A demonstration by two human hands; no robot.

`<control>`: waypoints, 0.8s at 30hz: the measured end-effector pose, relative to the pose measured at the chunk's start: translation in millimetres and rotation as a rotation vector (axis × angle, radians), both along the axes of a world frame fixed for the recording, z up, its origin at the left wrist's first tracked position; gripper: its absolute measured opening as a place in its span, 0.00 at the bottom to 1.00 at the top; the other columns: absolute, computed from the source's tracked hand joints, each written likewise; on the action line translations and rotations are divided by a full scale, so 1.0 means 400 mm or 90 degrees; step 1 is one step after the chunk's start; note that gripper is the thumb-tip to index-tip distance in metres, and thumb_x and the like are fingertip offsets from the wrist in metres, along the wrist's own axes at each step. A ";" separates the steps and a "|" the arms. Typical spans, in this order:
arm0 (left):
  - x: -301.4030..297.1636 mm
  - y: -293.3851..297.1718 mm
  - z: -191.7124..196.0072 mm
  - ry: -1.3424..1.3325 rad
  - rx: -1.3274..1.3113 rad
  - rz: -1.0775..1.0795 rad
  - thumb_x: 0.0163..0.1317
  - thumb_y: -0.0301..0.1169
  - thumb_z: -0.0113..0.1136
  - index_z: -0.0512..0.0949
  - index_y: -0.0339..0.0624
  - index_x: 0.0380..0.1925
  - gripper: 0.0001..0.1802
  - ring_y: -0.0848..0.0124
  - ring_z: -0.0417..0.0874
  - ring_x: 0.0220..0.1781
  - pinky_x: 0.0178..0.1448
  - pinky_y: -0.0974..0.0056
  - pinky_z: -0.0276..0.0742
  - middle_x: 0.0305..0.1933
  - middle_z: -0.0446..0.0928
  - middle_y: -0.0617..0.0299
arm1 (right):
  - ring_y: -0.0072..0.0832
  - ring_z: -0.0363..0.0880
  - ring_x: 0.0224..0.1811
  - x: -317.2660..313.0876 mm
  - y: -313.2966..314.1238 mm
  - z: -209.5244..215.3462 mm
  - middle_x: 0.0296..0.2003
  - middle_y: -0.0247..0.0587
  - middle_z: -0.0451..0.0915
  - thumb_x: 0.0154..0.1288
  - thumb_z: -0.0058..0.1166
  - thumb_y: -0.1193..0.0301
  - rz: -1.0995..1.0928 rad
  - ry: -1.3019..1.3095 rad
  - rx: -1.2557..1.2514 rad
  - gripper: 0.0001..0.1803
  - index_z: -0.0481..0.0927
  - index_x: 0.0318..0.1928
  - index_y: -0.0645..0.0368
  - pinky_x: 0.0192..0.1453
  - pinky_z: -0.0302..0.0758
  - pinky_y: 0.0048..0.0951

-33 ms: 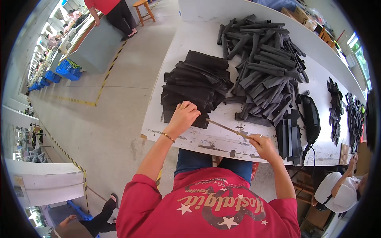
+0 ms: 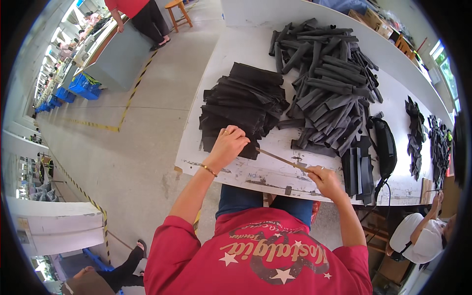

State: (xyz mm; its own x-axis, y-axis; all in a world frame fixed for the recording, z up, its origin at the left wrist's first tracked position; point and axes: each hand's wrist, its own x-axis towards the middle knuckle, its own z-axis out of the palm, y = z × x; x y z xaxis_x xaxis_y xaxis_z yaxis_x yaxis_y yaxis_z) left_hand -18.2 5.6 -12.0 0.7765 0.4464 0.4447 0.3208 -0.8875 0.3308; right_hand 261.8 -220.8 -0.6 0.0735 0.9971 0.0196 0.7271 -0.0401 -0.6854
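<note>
My right hand [image 2: 325, 182] is closed round one end of a thin, flat brown stick [image 2: 282, 159]. The stick slants up to the left, its far tip at the near edge of a stack of flat black fabric strips [image 2: 246, 96]. At that same near edge my left hand [image 2: 228, 147] is closed, fingertips pinched on a black fabric strip [image 2: 248, 150] beside the stick's tip. To the right of the stack lies a large heap of dark grey rolled tubes [image 2: 329, 83].
The white table [image 2: 221, 169] also bears flat dark strips [image 2: 357, 169], a black bag [image 2: 385, 145] with a cord, and more dark bundles [image 2: 415, 137]. A low white board runs along its far side. People are at the upper left, lower left and right.
At the lower left, the other person's arm and legs have shifted slightly. My hands, the stick and the stack look the same.
</note>
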 end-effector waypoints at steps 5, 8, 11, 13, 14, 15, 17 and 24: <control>0.095 -0.093 0.000 -0.064 0.039 -0.084 0.45 0.30 0.64 0.80 0.51 0.28 0.07 0.64 0.70 0.52 0.58 0.55 0.61 0.38 0.73 0.68 | 0.45 0.79 0.32 -0.100 0.083 -0.062 0.32 0.49 0.80 0.63 0.52 0.69 -0.002 0.074 0.051 0.10 0.79 0.42 0.61 0.36 0.74 0.36; 0.125 -0.158 0.062 -0.184 0.055 -0.003 0.44 0.32 0.66 0.80 0.50 0.30 0.10 0.60 0.70 0.54 0.61 0.54 0.59 0.43 0.72 0.63 | 0.24 0.70 0.25 -0.171 0.118 -0.100 0.25 0.44 0.77 0.66 0.51 0.71 -0.043 0.299 0.052 0.10 0.77 0.43 0.64 0.33 0.70 0.25; 0.096 -0.154 0.030 -0.629 -0.178 0.302 0.52 0.36 0.66 0.77 0.41 0.40 0.17 0.60 0.70 0.53 0.59 0.58 0.66 0.46 0.71 0.59 | 0.18 0.69 0.26 -0.217 0.114 -0.098 0.24 0.41 0.75 0.67 0.50 0.71 -0.071 0.337 0.002 0.10 0.77 0.45 0.64 0.33 0.69 0.24; 0.085 -0.144 0.012 -0.811 -0.394 0.345 0.56 0.36 0.64 0.76 0.39 0.43 0.17 0.61 0.73 0.50 0.56 0.60 0.70 0.43 0.73 0.59 | 0.18 0.67 0.25 -0.242 0.108 -0.096 0.22 0.40 0.73 0.67 0.50 0.71 -0.051 0.414 -0.048 0.09 0.77 0.41 0.64 0.31 0.68 0.26; 0.069 -0.137 -0.028 -0.862 -0.747 0.214 0.59 0.37 0.61 0.75 0.39 0.44 0.17 0.63 0.75 0.45 0.53 0.60 0.72 0.38 0.74 0.60 | 0.18 0.67 0.25 -0.262 0.105 -0.094 0.22 0.40 0.73 0.67 0.50 0.71 -0.040 0.415 -0.053 0.09 0.77 0.41 0.64 0.31 0.68 0.26; 0.067 -0.125 -0.053 -0.868 -1.100 0.044 0.63 0.37 0.59 0.74 0.39 0.46 0.16 0.65 0.77 0.40 0.50 0.60 0.74 0.33 0.75 0.62 | 0.20 0.67 0.25 -0.279 0.111 -0.103 0.22 0.41 0.72 0.67 0.50 0.71 -0.072 0.364 -0.048 0.08 0.75 0.39 0.65 0.30 0.68 0.27; 0.098 -0.157 -0.101 -0.936 -1.170 0.019 0.64 0.38 0.57 0.74 0.39 0.45 0.16 0.66 0.77 0.36 0.49 0.60 0.76 0.30 0.75 0.63 | 0.33 0.70 0.23 -0.317 0.121 -0.127 0.21 0.47 0.71 0.67 0.48 0.71 -0.114 0.275 -0.002 0.07 0.71 0.36 0.63 0.28 0.67 0.33; 0.118 -0.182 -0.081 -0.946 -1.212 0.184 0.64 0.39 0.58 0.77 0.38 0.37 0.14 0.73 0.77 0.25 0.38 0.63 0.79 0.25 0.76 0.64 | 0.59 0.74 0.31 -0.386 0.076 -0.140 0.26 0.60 0.75 0.70 0.42 0.70 -0.134 0.298 0.014 0.08 0.67 0.45 0.61 0.31 0.68 0.48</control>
